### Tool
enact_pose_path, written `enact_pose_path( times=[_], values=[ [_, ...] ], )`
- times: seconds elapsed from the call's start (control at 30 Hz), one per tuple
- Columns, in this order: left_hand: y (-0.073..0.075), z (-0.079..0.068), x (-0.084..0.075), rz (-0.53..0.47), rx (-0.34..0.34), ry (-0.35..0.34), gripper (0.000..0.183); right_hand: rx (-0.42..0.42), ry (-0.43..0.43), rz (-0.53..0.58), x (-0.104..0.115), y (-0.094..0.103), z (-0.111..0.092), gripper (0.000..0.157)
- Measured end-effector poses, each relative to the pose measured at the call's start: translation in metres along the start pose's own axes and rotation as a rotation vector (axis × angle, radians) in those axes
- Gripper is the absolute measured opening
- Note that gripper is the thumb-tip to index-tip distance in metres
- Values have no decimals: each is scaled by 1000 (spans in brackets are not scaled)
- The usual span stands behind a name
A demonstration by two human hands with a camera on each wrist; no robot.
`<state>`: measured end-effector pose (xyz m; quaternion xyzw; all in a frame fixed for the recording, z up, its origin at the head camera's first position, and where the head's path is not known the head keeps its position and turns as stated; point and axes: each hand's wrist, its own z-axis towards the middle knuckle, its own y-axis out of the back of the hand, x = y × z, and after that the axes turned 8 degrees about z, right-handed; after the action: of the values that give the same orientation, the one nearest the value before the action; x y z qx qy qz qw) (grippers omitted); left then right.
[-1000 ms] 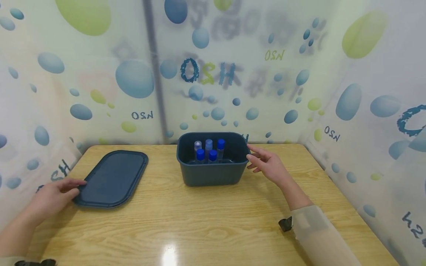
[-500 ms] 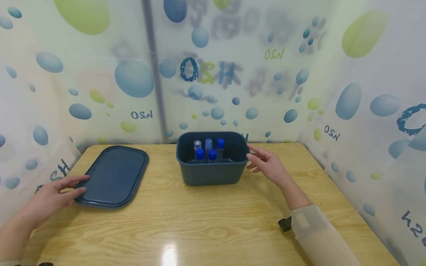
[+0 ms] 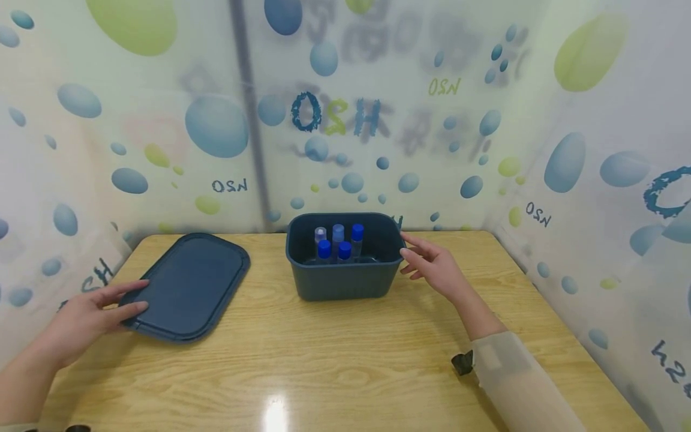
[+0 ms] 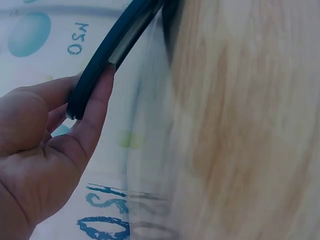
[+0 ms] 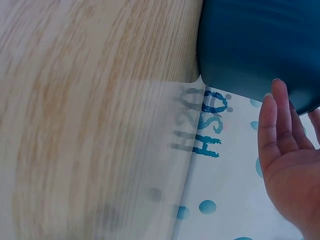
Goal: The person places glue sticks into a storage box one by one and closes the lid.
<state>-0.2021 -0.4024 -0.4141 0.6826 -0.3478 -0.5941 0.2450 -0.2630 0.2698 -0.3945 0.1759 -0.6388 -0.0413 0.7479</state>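
My left hand [image 3: 86,321] pinches the near left edge of a dark blue-grey lid [image 3: 189,288]. In the left wrist view the lid [image 4: 97,65] is seen edge-on between thumb and fingers, raised off the table. A box [image 3: 342,282] of the same colour stands without a cover at the back middle of the table. Several small clear bottles stand upright in it, most with blue caps, such as this bottle [image 3: 357,240]. My right hand [image 3: 434,267] touches the box's right end at the rim, its fingers mostly straight along the wall [image 5: 250,55] in the right wrist view.
The wood-grain table [image 3: 345,360] carries both the box and, at its left, the space under the lid. A patterned curtain [image 3: 335,168] with blue and green ovals closes off the back and both sides, right behind the box.
My left hand has taken hold of the lid's edge and lifted it, and the lid has shifted slightly to the right. The right hand and the box have stayed put.
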Motion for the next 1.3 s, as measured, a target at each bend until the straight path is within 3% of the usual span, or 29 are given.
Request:
enact_pose_path(
  times=[0.23, 0.43, 0.6, 0.83, 1.07, 1.3],
  values=[
    [-5, -2, -19, 41, -67, -59, 74, -1, -2, 2, 1, 0, 0, 58],
    [-6, -2, -42, -37, -108, -105, 70, -6, -8, 4, 0, 1, 0, 58],
    [-4, -1, -59, -14, -171, -131, 63, -8, -11, 6, -1, 1, 0, 59],
    [2, 5, -82, 22, -209, -153, 64, -11, -14, 6, 0, 0, -1, 59],
    [6, 15, -107, 120, -280, -211, 58, -9, -9, 3, 0, 0, -1, 57],
    [7, 26, -134, 136, -308, -246, 55, -4, -7, 10, 1, -1, -2, 58]
  ],
)
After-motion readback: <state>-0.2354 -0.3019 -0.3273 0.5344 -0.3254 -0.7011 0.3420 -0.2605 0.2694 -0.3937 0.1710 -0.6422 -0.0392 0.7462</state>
